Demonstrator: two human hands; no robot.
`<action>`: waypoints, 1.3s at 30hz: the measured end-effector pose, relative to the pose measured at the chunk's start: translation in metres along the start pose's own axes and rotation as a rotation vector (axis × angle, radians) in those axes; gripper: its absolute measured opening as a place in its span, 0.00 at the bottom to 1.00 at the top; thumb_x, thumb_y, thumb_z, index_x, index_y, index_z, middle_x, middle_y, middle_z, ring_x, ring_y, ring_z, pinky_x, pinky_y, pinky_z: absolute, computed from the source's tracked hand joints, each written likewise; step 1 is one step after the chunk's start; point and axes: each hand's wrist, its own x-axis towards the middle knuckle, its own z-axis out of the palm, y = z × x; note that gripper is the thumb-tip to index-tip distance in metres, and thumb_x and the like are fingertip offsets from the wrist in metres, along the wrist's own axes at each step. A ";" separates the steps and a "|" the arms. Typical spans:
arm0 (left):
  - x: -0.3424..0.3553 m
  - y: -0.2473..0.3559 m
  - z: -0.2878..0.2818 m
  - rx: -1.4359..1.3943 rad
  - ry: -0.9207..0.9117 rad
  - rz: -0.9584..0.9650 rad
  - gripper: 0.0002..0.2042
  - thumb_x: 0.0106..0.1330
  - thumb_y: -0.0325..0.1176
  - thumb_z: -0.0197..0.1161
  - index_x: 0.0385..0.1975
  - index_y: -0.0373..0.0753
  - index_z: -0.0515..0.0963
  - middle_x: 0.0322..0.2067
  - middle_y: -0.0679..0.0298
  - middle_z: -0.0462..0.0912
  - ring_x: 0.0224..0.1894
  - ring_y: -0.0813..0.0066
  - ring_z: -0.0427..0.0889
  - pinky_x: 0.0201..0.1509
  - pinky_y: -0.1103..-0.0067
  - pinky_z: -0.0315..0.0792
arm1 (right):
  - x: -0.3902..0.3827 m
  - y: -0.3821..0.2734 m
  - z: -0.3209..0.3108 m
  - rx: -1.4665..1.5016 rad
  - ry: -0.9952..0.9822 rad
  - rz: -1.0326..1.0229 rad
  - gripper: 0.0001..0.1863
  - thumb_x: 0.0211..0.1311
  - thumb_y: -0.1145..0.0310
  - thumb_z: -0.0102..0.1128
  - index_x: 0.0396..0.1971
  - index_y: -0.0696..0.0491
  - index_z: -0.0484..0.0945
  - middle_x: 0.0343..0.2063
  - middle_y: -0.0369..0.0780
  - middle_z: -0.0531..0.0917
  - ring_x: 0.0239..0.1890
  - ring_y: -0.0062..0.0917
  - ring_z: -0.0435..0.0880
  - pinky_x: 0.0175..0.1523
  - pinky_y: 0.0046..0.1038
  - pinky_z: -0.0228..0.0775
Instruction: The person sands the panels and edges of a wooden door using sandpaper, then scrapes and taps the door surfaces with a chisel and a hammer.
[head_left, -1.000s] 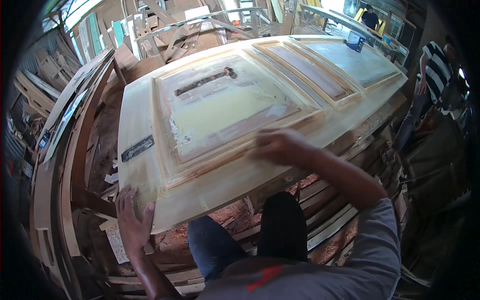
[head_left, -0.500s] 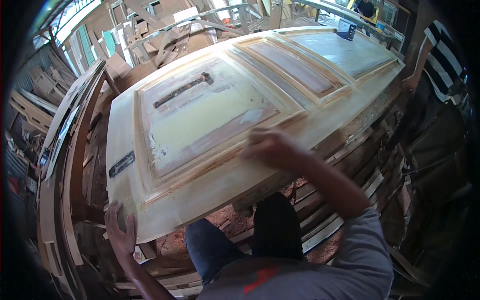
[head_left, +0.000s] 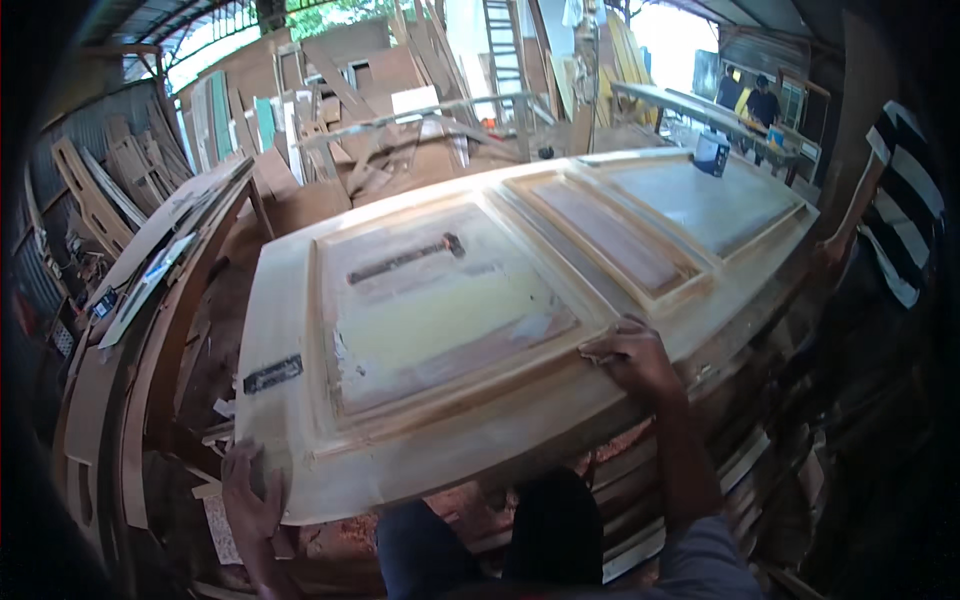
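A pale wooden panelled door (head_left: pixel 450 458) lies flat in front of me. My left hand (head_left: pixel 252 492) rests on its near left corner, fingers spread and holding nothing. Farther right, my right hand (head_left: pixel 635 358) is on the moulding along the near side of the panels, its fingers pressed together. Whatever is under those fingers, if anything, is hidden. A hammer (head_left: pixel 405 260) lies on the largest panel, with yellowish filler patches around it. On the left end of the door sits a dark, flat, narrow piece (head_left: pixel 272 374), too unclear to name.
A can (head_left: pixel 711 153) stands on the door's far right end. At the right, a person in a striped shirt (head_left: pixel 900 220) stands beside the door. A bench with boards (head_left: pixel 165 290) runs along the left. Timber scraps lie below, and others work in the background.
My right hand has slid right along the moulding. My left hand stays at the corner. My view has tilted up, showing more of the workshop.
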 end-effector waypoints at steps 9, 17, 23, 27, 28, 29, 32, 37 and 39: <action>-0.001 -0.003 0.000 -0.042 -0.010 0.009 0.23 0.64 0.35 0.72 0.57 0.31 0.81 0.62 0.41 0.80 0.68 0.38 0.76 0.76 0.53 0.69 | 0.004 -0.015 0.000 -0.002 0.329 0.257 0.13 0.53 0.77 0.76 0.41 0.54 0.94 0.34 0.44 0.91 0.41 0.40 0.88 0.51 0.39 0.80; -0.003 -0.009 0.004 -0.028 0.009 -0.017 0.23 0.65 0.35 0.73 0.58 0.32 0.80 0.63 0.43 0.80 0.70 0.39 0.76 0.77 0.53 0.68 | 0.005 -0.013 0.019 -0.309 0.424 0.445 0.12 0.58 0.76 0.71 0.42 0.54 0.92 0.38 0.48 0.90 0.49 0.46 0.87 0.58 0.43 0.80; -0.007 -0.015 -0.002 -0.025 0.011 0.060 0.24 0.64 0.34 0.73 0.59 0.32 0.79 0.63 0.43 0.80 0.69 0.39 0.75 0.77 0.52 0.68 | 0.010 -0.061 0.023 -0.561 0.126 0.384 0.17 0.61 0.76 0.69 0.48 0.46 0.94 0.49 0.50 0.89 0.60 0.46 0.81 0.65 0.48 0.74; -0.001 -0.009 0.005 -0.064 0.031 0.107 0.24 0.64 0.34 0.72 0.59 0.31 0.79 0.63 0.43 0.80 0.69 0.38 0.76 0.77 0.52 0.68 | -0.004 -0.033 0.044 -0.480 -0.001 0.371 0.13 0.69 0.67 0.68 0.50 0.48 0.93 0.55 0.52 0.85 0.61 0.51 0.79 0.70 0.50 0.69; -0.003 -0.014 0.004 -0.046 0.039 0.115 0.24 0.64 0.34 0.72 0.59 0.31 0.79 0.63 0.43 0.81 0.69 0.38 0.76 0.76 0.52 0.68 | 0.007 -0.079 0.056 -0.221 -0.038 0.292 0.15 0.73 0.67 0.64 0.55 0.48 0.91 0.56 0.54 0.88 0.62 0.50 0.83 0.73 0.49 0.68; -0.005 -0.018 0.003 -0.028 0.047 0.123 0.24 0.64 0.34 0.72 0.58 0.31 0.79 0.62 0.43 0.81 0.68 0.38 0.76 0.76 0.51 0.68 | 0.009 -0.082 0.061 -0.212 -0.045 0.287 0.15 0.73 0.67 0.64 0.55 0.48 0.91 0.56 0.54 0.88 0.62 0.50 0.83 0.73 0.49 0.68; -0.005 -0.020 -0.001 -0.053 0.041 0.136 0.24 0.64 0.34 0.72 0.58 0.31 0.79 0.62 0.42 0.81 0.68 0.38 0.76 0.76 0.50 0.68 | 0.003 -0.074 0.035 -0.214 -0.120 0.206 0.17 0.78 0.66 0.60 0.60 0.48 0.89 0.64 0.52 0.86 0.74 0.52 0.78 0.80 0.48 0.61; -0.002 -0.016 -0.001 -0.052 0.008 0.146 0.24 0.63 0.34 0.73 0.58 0.31 0.78 0.62 0.42 0.81 0.68 0.37 0.75 0.75 0.49 0.68 | -0.011 -0.067 0.031 -0.496 0.052 0.650 0.21 0.77 0.64 0.62 0.65 0.44 0.87 0.69 0.48 0.84 0.79 0.50 0.72 0.88 0.56 0.45; -0.002 -0.017 -0.003 -0.039 -0.018 0.136 0.25 0.63 0.34 0.73 0.58 0.31 0.78 0.62 0.42 0.81 0.68 0.36 0.75 0.75 0.49 0.68 | -0.013 -0.089 0.052 -0.280 -0.055 0.341 0.25 0.73 0.66 0.68 0.68 0.40 0.85 0.72 0.48 0.80 0.82 0.51 0.67 0.88 0.56 0.39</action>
